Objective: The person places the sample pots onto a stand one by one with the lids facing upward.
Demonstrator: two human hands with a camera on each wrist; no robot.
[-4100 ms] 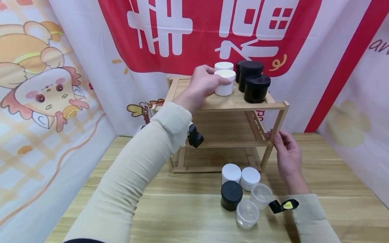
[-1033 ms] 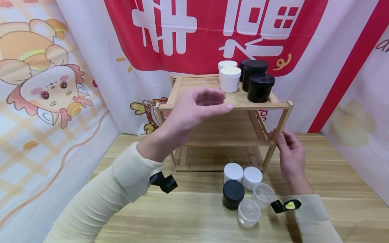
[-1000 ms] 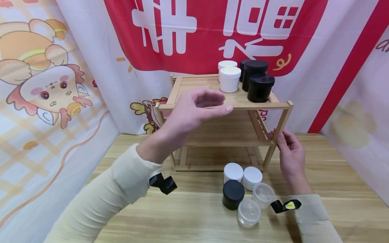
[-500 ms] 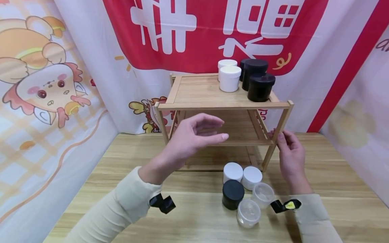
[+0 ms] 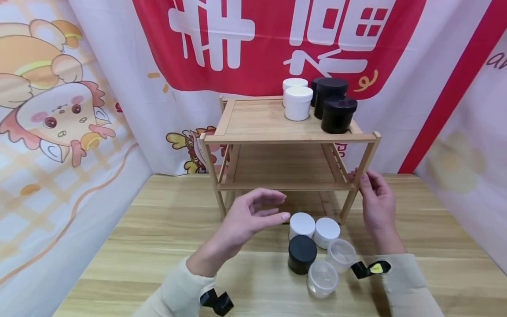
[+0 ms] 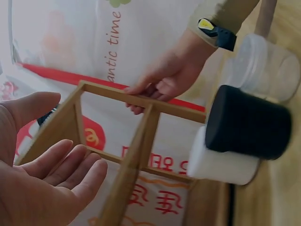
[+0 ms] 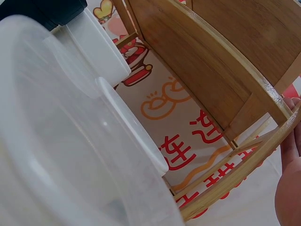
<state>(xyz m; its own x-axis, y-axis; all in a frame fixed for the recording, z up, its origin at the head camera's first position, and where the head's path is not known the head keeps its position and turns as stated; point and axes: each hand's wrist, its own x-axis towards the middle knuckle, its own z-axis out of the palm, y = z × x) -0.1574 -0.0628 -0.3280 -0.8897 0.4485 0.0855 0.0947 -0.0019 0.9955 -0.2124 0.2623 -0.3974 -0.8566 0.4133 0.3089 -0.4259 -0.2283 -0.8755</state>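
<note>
- change noted: the left hand [image 5: 246,219] has come down from the top level of the wooden rack [image 5: 253,119] to just left of the left white jar [image 5: 302,223] on the table [image 5: 166,229].
- meaning, in my judgement: the upper shelf is left alone for now, its two white jars [image 5: 298,105] standing upright unaided, left of three black jars [image 5: 338,116]; the hand is free at table level.
- left grip: thumb and fingers well parted, nothing between them.
- right grip: the right hand [image 5: 377,207] is closed about the rack's right side; how firmly, i cannot tell.
- jars on the table: the left white jar stands before the rack, a right white jar [image 5: 327,231] beside it, a black jar [image 5: 302,254] nearer, two clear tubs [image 5: 322,279] near and right.
- views compared: from the head, the right fingertips are partly lost behind the rack's leg; the left wrist view shows them curled round a rail, and the left fingers apart from the jars.
- the right wrist view is largely filled by a clear tub; the left hand is absent there.
</note>
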